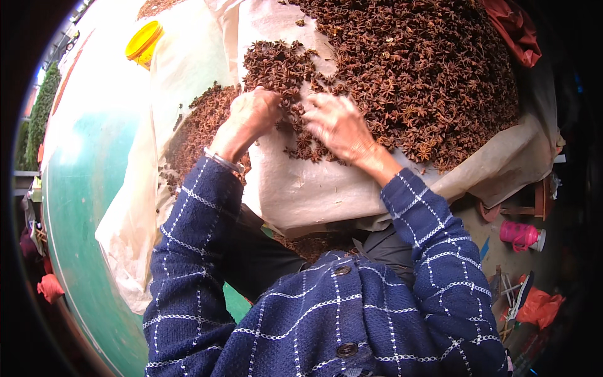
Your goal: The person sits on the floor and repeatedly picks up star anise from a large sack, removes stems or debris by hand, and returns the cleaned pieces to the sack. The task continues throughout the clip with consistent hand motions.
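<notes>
Both hands are at a small pile of dried star anise (pixel 280 66) on a whitish sheet (pixel 320 193). My left hand (pixel 252 115), with a metal bangle at the wrist, is bent over the pile's left edge; its fingertips are hidden. Motion blurs my right hand (pixel 337 127), which lies over the pile's right side with curled fingers. Whether either hand pinches a piece cannot be made out. A few star anise pods (pixel 308 146) lie between and below the hands. A much larger star anise heap (pixel 424 85) spreads to the right.
Left of my left hand lies a heap of smaller reddish-brown pieces (pixel 202 127). A yellow bucket (pixel 144 42) stands at the upper left, beyond it bright glare. Green floor (pixel 89 188) borders the sheet. On the right are a pink thermos flask (pixel 520 235) and a red plastic bag (pixel 537 308).
</notes>
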A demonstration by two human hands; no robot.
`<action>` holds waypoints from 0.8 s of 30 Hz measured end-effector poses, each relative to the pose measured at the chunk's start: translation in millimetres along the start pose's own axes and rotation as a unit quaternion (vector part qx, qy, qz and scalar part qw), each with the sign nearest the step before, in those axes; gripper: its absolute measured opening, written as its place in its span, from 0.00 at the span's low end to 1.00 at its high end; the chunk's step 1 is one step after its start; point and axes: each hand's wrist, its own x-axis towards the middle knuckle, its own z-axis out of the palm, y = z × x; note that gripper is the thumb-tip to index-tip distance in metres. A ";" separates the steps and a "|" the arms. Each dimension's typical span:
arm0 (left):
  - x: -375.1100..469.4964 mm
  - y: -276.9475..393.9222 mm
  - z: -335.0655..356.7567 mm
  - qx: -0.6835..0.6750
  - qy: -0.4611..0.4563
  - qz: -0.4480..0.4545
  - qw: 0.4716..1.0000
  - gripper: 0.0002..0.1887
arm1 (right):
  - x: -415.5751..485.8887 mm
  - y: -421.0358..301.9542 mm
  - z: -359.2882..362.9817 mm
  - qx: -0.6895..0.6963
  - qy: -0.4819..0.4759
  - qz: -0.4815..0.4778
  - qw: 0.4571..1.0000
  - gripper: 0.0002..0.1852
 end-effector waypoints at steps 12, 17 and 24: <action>-10.8 1.3 -16.7 -0.077 0.129 0.060 0.987 0.07 | 92.2 105.3 18.6 -0.200 -0.058 0.068 0.976 0.19; 6.5 2.8 7.3 -0.055 0.280 0.139 0.948 0.16 | 85.9 82.1 -6.1 0.138 0.051 0.226 0.963 0.07; 37.1 41.1 9.2 0.121 0.096 0.051 0.987 0.09 | 36.3 12.5 -102.7 0.581 -0.376 0.165 0.703 0.12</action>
